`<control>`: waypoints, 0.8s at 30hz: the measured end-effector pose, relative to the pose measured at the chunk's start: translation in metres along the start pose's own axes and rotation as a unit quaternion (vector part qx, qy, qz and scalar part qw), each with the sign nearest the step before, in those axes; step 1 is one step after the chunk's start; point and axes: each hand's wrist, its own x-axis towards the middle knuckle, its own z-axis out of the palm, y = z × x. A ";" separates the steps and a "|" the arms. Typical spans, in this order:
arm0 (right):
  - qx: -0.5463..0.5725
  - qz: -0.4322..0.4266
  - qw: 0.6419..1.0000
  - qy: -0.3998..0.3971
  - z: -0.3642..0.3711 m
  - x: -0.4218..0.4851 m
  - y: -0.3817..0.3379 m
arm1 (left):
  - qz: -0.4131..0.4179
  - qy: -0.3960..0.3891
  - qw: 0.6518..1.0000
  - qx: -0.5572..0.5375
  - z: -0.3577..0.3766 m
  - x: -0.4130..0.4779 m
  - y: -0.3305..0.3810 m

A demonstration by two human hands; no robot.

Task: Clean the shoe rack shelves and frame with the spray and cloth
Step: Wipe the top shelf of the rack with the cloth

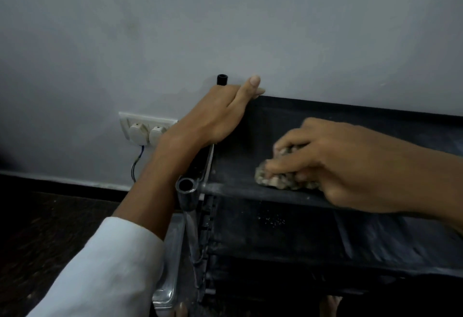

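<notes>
Fingers point(253, 83) of the left hand point(220, 113) lie straight and relaxed over the back left corner of the shoe rack point(208, 166), gripping nothing. They seem to steady the frame beside a black cap point(221, 79) on the rear post. Left of that wrist, a wall socket point(145, 128) holds two plugs, with thin wires point(136, 163) hanging below it.

Next comes the front post point(186, 186), an open-topped metal tube at the rack's near left corner. It looks stiff and smooth, and probably wipes best with the cloth wrapped round it.

The top shelf point(240, 141) is a dark fabric sheet stretched between the rails, dusty along its front edge. It will likely sag under hard pressure, so broad, light strokes suit it.

On this shelf, near the front edge, sits the cloth point(273, 178), crumpled, mottled and soft. The right hand point(338, 163) presses it down, with fingers point(288, 165) curled round the bunched top. Bunching it this way gives a firm hold.

Lower shelves point(300, 236) below show pale streaks and specks, so much of the job appears to remain.

The spray is not in view. The bracing left arm lies across the left rail and would block wiping there, and the socket and wires sit near enough that any spraying on that side calls for care.
</notes>
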 end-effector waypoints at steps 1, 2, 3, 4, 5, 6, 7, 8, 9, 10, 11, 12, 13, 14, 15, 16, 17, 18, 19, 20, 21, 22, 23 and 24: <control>-0.009 0.022 1.000 -0.005 -0.001 -0.013 0.008 | 0.008 0.002 1.000 0.017 0.000 -0.001 0.001; -0.015 0.046 0.999 -0.001 0.000 -0.026 0.016 | 0.018 0.006 0.999 0.032 0.000 -0.001 0.002; -0.019 0.068 0.997 0.011 0.001 -0.039 0.022 | 0.031 0.008 0.999 0.040 0.000 -0.003 0.004; -0.022 0.088 0.995 0.028 0.003 -0.050 0.027 | 0.047 0.008 0.998 0.044 -0.001 -0.004 0.007; -0.018 0.111 0.993 0.042 0.005 -0.061 0.032 | 0.062 0.003 0.997 0.046 -0.006 -0.007 0.011; -0.011 0.130 0.990 0.054 0.007 -0.070 0.035 | 0.069 -0.006 0.996 0.050 -0.013 -0.011 0.017; -0.008 0.146 0.987 0.064 0.008 -0.078 0.038 | 0.070 -0.018 0.996 0.055 -0.022 -0.014 0.025; -0.011 0.158 0.985 0.073 0.009 -0.085 0.041 | 0.065 -0.028 0.995 0.066 -0.033 -0.019 0.035; -0.016 0.170 0.982 0.081 0.008 -0.090 0.042 | 0.058 -0.029 0.995 0.080 -0.042 -0.025 0.048; -0.018 0.185 0.979 0.090 0.005 -0.093 0.044 | 0.048 -0.022 0.993 0.101 -0.047 -0.032 0.063; -0.019 0.204 0.974 0.094 0.002 -0.093 0.045 | 0.035 -0.007 0.990 0.133 -0.044 -0.038 0.077; -0.023 0.219 0.971 0.095 0.000 -0.094 0.047 | 0.027 0.012 0.984 0.179 -0.033 -0.042 0.092; -0.026 0.232 0.968 0.090 -0.002 -0.093 0.050 | 0.026 0.018 0.974 0.225 -0.016 -0.046 0.107; -0.022 0.239 0.967 0.083 -0.003 -0.091 0.051 | 0.028 0.010 0.966 0.257 0.003 -0.047 0.117; -0.008 0.240 0.968 0.075 -0.003 -0.089 0.052 | 0.030 -0.011 0.960 0.278 0.024 -0.047 0.121; 0.012 0.236 0.969 0.066 -0.003 -0.087 0.053 | 0.033 -0.030 0.954 0.298 0.041 -0.046 0.120; 0.029 0.233 0.970 0.059 -0.003 -0.085 0.054 | 0.035 -0.042 0.947 0.316 0.052 -0.044 0.115; 0.039 0.231 0.971 0.055 -0.002 -0.084 0.055 | 0.028 -0.044 0.943 0.328 0.056 -0.043 0.107; 0.042 0.228 0.971 0.052 -0.002 -0.082 0.057 | 0.020 -0.034 0.943 0.331 0.055 -0.040 0.097; 0.039 0.223 0.973 0.053 -0.001 -0.080 0.059 | 0.015 -0.013 0.944 0.330 0.053 -0.040 0.088; 0.042 0.215 0.974 0.051 -0.001 -0.076 0.060 | 0.009 0.010 0.944 0.329 0.050 -0.040 0.081; 0.055 0.208 0.975 0.052 -0.001 -0.072 0.061 | -0.002 0.028 0.945 0.326 0.049 -0.041 0.076; 0.072 0.204 0.975 0.054 -0.001 -0.066 0.061 | -0.011 0.040 0.947 0.319 0.049 -0.042 0.074; 0.084 0.198 0.975 0.056 -0.002 -0.060 0.061 | -0.017 0.049 0.949 0.311 0.049 -0.042 0.073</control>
